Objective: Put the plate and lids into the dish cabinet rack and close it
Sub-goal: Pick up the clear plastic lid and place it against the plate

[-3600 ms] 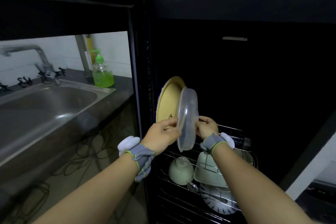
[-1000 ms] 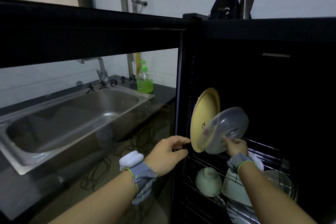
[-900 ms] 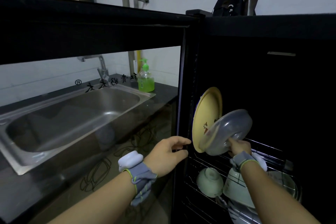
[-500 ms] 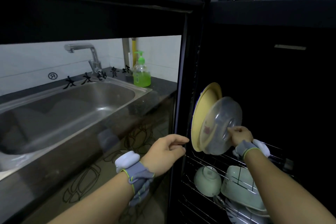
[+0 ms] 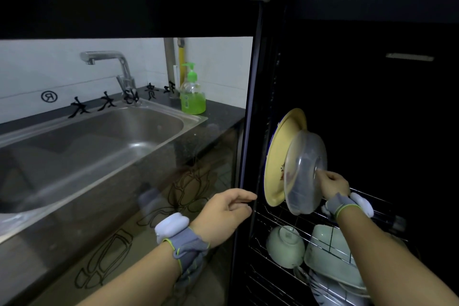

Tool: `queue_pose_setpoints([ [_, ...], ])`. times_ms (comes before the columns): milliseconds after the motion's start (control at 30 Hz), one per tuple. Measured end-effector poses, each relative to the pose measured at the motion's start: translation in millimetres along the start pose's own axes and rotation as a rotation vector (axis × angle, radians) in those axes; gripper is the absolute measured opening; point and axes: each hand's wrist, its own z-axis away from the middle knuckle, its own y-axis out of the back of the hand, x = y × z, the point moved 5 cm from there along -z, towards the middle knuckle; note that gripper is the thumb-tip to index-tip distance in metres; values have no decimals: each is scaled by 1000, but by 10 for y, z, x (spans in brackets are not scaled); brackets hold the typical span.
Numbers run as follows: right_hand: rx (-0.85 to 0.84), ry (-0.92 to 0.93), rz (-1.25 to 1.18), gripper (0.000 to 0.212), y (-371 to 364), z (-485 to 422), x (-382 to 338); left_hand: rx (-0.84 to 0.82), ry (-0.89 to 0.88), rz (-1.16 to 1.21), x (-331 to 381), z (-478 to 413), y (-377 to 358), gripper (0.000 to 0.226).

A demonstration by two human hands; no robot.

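Fingers (image 5: 320,174) on now-upright lid (image 5: 304,171)

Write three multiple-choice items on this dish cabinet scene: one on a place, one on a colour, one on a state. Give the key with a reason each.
1. Where does the clear lid stand?
A. in the sink
B. on the upper wire rack, in front of the yellow plate
C. on the counter

2. What colour is the liquid in the soap bottle?
A. green
B. red
C. blue

3. What is the left hand doing?
A. holding a bowl
B. gripping the tap
C. holding nothing, fingers at the door edge

Key: B, the lid stands upright on the rack against the plate, right hand on it; A, the liquid is bright green; C, the fingers are empty.
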Motion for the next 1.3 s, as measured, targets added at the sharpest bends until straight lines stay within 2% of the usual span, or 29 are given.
queue_pose_setpoints([
  [267,60,-53,-48,41,157,97,-14,21,-5,2,77,6,-37,26],
  [433,73,24,-72,32,231,345,-195,44,-34,29,296,45,-54,21],
  [600,-72,146,-145,16,189,806,-466,62,-83,1,558,238,-18,19],
  [700,-192,211,-228,19,141,1226,-650,75,-96,3,674,416,46,20],
  [833,-400,166,-411,25,27,1766,-838,104,-107,-17,850,742,181,12],
  [1033,-650,292,-395,28,-52,2580,-1137,135,-118,-103,1041,1307,433,15],
  [1200,-790,387,-474,29,-30,3303,-1324,182,-144,-147,1150,1929,725,11],
  [1300,-858,422,-518,30,2,3745,-1426,152,-158,-150,1240,2359,864,12],
])
